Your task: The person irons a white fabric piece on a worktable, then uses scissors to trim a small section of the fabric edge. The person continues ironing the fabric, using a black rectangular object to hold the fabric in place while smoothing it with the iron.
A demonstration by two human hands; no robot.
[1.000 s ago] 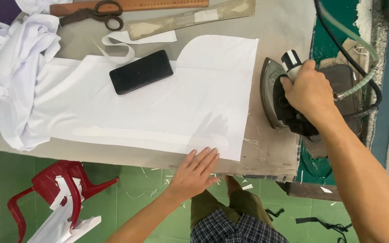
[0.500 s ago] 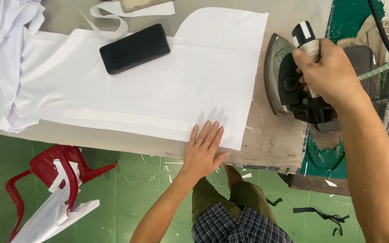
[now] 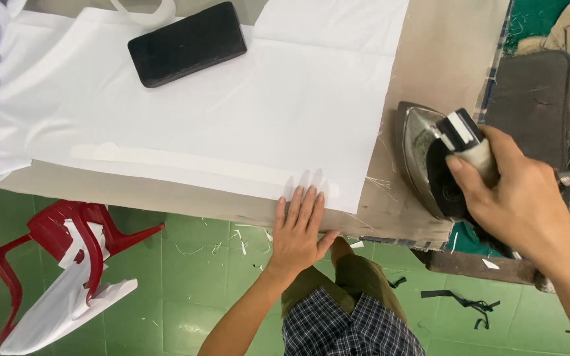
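Right hand [image 3: 519, 198] grips iron [image 3: 430, 158]; left hand [image 3: 296, 231] under white fabric [image 3: 245, 112]

That iron [image 3: 423, 158] you're gripping has a dull, scuffed metal sole and a matt black handle. The cloth [image 3: 232, 112] is smooth white fabric, thin enough that your fingers [image 3: 305, 181] show through. The desk [image 3: 443, 59] has a matt tan cover, the phone [image 3: 186, 43] is matt black, and the floor [image 3: 186, 277] is slightly glossy green tile.

Open cloth [image 3: 232, 112] beside phone [image 3: 187, 43]
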